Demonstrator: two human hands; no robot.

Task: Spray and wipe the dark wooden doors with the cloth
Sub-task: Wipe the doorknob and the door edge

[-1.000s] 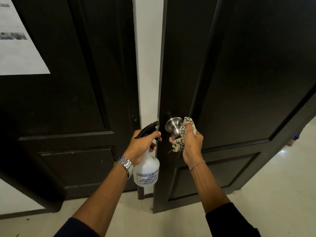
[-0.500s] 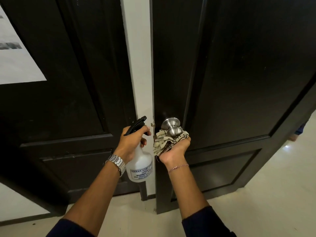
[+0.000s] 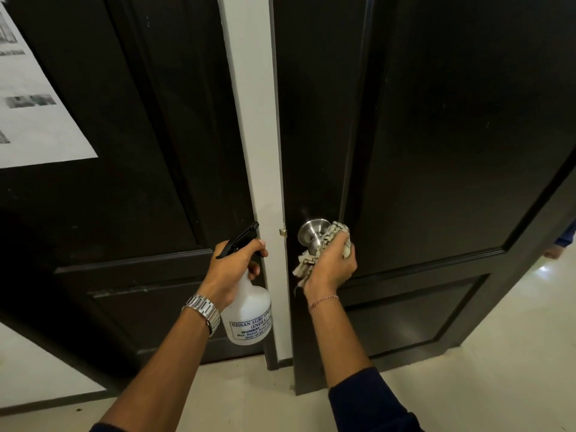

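Presently, the right hand has its fingers curled round a patterned cloth, pressing it against the steel door knob of the right dark wooden door. The left hand grips the neck of a white spray bottle, fingers wrapped below its black trigger head, beside the left dark door. A white wall strip separates the doors.

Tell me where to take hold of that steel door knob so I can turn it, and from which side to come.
Grip the door knob by its round head, fingers wrapped around the rim, coming straight at the door face. The head flares wider than its neck, which gives purchase. The right hand holds the cloth against its right side.
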